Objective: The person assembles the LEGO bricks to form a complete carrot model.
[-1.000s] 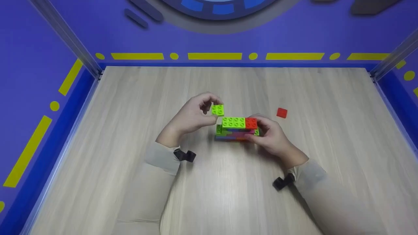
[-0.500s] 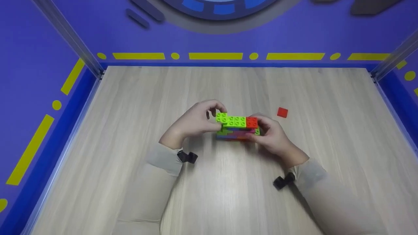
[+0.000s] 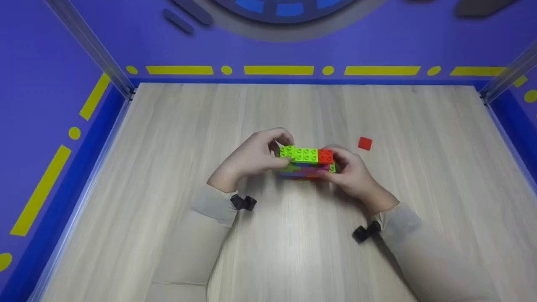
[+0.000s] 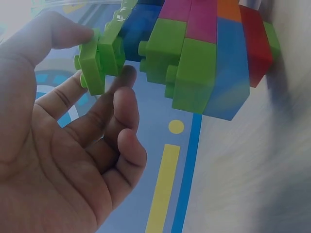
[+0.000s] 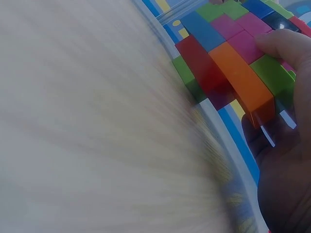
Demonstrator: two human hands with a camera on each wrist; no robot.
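My left hand (image 3: 258, 155) pinches a small lime-green toy brick (image 3: 287, 151) between thumb and finger at the top left end of a multicoloured brick stack (image 3: 308, 170). In the left wrist view, that green brick (image 4: 91, 68) lies against another green brick of the top row; whether they are locked together I cannot tell. The stack's top row shows lime bricks and a red brick (image 3: 325, 156) at its right end. My right hand (image 3: 352, 174) grips the stack's right end, its thumb on a pink brick (image 5: 245, 46) in the right wrist view.
A loose red brick (image 3: 365, 143) lies on the wooden table (image 3: 285, 243), right of and behind the stack. Blue-purple panels with yellow marks (image 3: 279, 70) stand along the back and sides. Black wrist mounts (image 3: 243, 203) sit on both sleeves.
My left hand has moved slightly right and down, bringing the lime-green brick from beside the stack onto its top left end. The right hand keeps its grip on the stack.
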